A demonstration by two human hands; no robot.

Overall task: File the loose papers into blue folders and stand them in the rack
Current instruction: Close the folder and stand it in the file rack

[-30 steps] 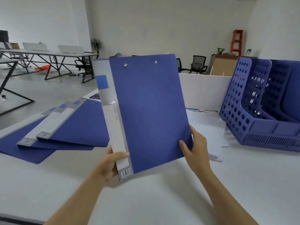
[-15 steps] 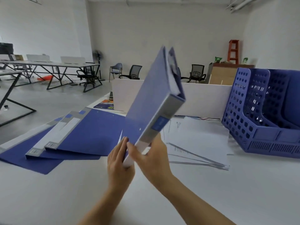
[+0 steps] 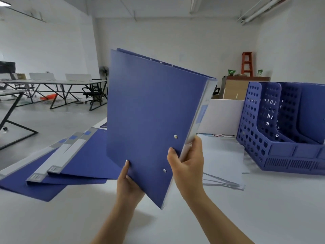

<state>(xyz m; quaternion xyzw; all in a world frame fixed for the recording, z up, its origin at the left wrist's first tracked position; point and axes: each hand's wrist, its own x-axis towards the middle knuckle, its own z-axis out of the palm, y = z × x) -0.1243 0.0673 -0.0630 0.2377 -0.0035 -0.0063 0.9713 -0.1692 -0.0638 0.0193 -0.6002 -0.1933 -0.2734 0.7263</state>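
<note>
We see a big open office: white walls (image 3: 175, 36), pale grey floor (image 3: 58, 118). Long white desks (image 3: 52, 81) on black angled legs at left, black office chair (image 3: 93, 93) beside them. Far right: wooden cabinet (image 3: 233, 88) with an orange step stool (image 3: 247, 63) on top. Ceiling pipes (image 3: 260, 9) upper right. Even, soft light.

You now turn the blue folder (image 3: 149, 120) so its cover faces you, spine on the right; your right hand (image 3: 187, 162) grips the spine, left hand (image 3: 128, 184) the lower edge.
</note>
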